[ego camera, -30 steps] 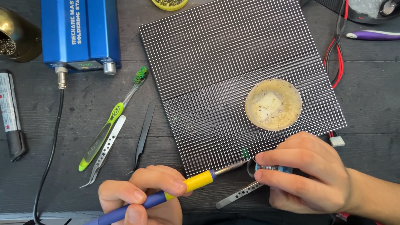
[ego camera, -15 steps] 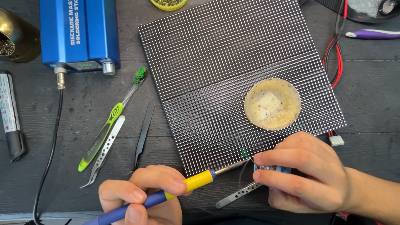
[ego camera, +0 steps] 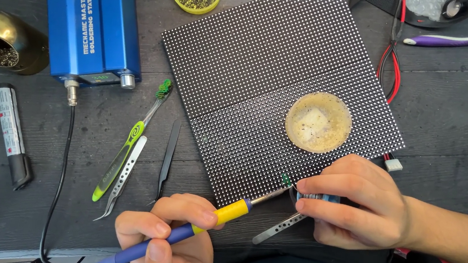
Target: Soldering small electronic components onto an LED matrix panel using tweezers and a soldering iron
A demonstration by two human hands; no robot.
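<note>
Solder spool (ego camera: 319, 197) pinched in right hand (ego camera: 358, 203), iron (ego camera: 202, 225) gripped by left hand (ego camera: 164, 236) – tip at dotted panel's (ego camera: 262, 77) lower edge, bottom centre; a slip could scorch neighbouring dots.

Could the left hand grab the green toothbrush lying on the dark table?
Probably not yet: the left hand is wrapped around the blue and yellow soldering iron. The green toothbrush lies uncovered nearby, so the path itself looks free.
</note>
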